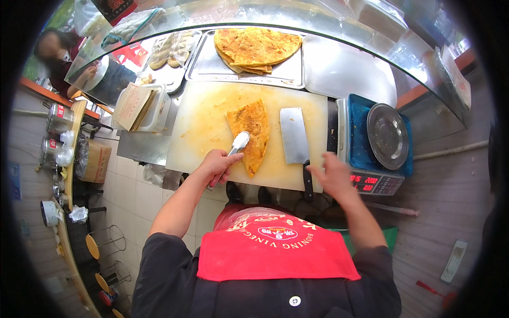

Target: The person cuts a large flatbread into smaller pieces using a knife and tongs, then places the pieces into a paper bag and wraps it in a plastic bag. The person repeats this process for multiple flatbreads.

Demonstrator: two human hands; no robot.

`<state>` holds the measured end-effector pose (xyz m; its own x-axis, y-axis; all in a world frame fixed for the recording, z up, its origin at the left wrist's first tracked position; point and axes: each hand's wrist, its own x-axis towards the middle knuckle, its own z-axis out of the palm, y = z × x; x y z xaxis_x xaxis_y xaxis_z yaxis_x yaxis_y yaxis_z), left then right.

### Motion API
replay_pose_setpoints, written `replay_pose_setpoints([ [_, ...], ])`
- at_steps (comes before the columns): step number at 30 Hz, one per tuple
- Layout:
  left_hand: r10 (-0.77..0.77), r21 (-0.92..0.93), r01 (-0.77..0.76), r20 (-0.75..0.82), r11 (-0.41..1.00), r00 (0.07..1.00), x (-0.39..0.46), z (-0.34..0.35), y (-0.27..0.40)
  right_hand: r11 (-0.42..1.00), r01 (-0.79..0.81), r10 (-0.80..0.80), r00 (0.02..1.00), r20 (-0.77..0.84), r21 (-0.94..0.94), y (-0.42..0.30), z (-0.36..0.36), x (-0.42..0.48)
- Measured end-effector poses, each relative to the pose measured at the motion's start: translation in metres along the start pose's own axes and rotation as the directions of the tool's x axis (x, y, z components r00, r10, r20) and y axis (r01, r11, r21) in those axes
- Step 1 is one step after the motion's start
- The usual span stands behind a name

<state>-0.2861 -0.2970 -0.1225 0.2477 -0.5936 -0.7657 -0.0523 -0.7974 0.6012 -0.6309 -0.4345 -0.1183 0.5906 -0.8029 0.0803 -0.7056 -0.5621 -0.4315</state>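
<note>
My left hand (216,167) is closed around metal tongs (239,142), whose tips rest on a wedge of browned flatbread (252,127). The wedge lies on a pale, stained cutting board (199,119), its narrow point towards me. To its right lies a cleaver (294,135), blade flat on the board and its black handle reaching past the near edge. My right hand (332,173) is beside that handle, blurred, with fingers partly spread; nothing shows in it, and I cannot tell whether it touches the handle.
Larger flatbread pieces (266,45) lie stacked on a metal tray (246,79) beyond the board. A scale (372,183) with a blue tray and metal plate (387,135) stands right. A plastic tub (161,115) holding paper bags stands left. A glass guard (278,26) arches above; a person (59,59) is behind it.
</note>
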Motion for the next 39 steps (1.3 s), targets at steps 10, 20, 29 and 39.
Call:
replay_pose_setpoints([
  [10,-0.021,-0.218,0.021,0.002,0.976,1.000,-0.012,0.000,-0.015,0.669,-0.516,0.223,0.826,0.517,0.535,0.009,0.047,0.030],
  [20,-0.024,-0.138,0.034,0.079,0.990,0.997,-0.004,-0.013,-0.015,0.954,0.081,-0.062,0.995,-0.076,0.288,-0.117,-0.007,0.014],
  [29,0.008,-0.129,0.013,0.161,0.992,0.987,0.012,-0.026,-0.015,0.996,-0.089,0.084,0.965,0.247,0.008,-0.100,0.085,0.048],
  [39,-0.011,-0.085,0.027,0.182,0.996,0.983,-0.007,-0.032,-0.014,0.993,0.025,-0.034,0.996,0.080,0.112,-0.145,0.141,0.219],
])
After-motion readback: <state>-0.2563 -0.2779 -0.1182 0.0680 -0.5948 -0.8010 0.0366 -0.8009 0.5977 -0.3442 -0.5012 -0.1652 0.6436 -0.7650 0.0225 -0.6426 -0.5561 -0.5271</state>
